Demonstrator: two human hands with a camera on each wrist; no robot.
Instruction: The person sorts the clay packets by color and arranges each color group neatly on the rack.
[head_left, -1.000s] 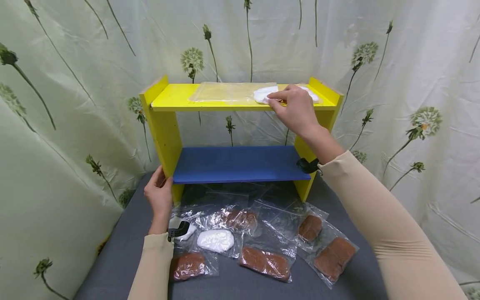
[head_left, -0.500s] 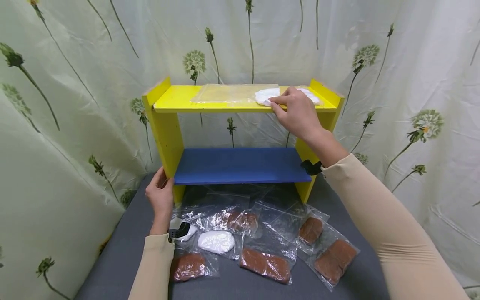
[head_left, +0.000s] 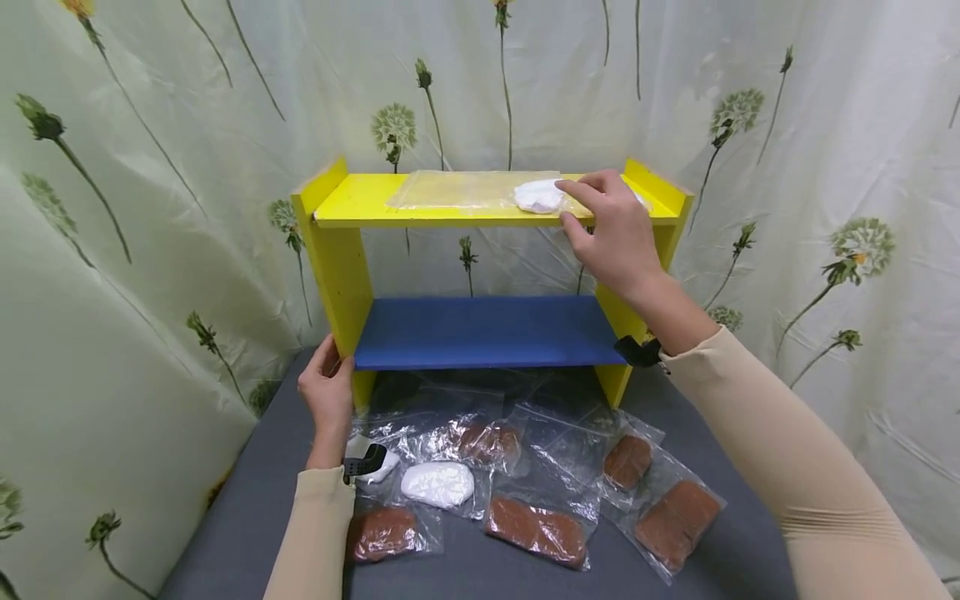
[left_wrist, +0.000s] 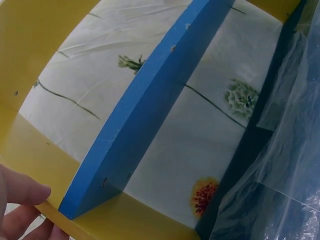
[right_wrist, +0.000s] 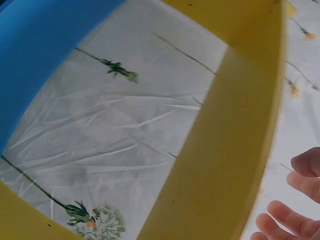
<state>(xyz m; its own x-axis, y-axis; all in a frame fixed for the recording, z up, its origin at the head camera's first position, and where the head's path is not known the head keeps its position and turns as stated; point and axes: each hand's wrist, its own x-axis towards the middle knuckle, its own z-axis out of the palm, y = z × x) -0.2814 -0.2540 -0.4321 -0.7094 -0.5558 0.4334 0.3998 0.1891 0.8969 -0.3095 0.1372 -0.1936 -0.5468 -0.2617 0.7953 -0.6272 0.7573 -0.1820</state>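
Head view, right hand: mine (head_left: pixel 617 237), at the front edge of the top board (head_left: pixel 367 190); thumb and index parted, nothing gripped. Index tip at the right edge of the white packet, can't tell if touching.
White packet: (head_left: pixel 537 197) on the yellow top board, right of centre; its clear bag (head_left: pixel 442 190) lies flat to the left.
Second white packet: (head_left: pixel 642 201) mostly hidden behind my right hand.
Left hand: mine (head_left: pixel 328 395), gripping the front edge of the left side panel (head_left: pixel 333 275), level with the blue board (head_left: pixel 487 332).
Desk: grey (head_left: pixel 240 517), shelf unit standing on it. In front, bagged white lumps (head_left: pixel 437 485) and bagged brown slabs (head_left: pixel 536 531), some bags overlapping.
Curtain: dandelion print (head_left: pixel 465 92), behind everything.
Left wrist view, left hand: my thumb on the inner face, fingers round the outside of the yellow panel, just beside the blue board's corner.
Right wrist view, right hand: my fingers at lower right, slightly bent, spread apart, holding nothing; yellow board just beside them.
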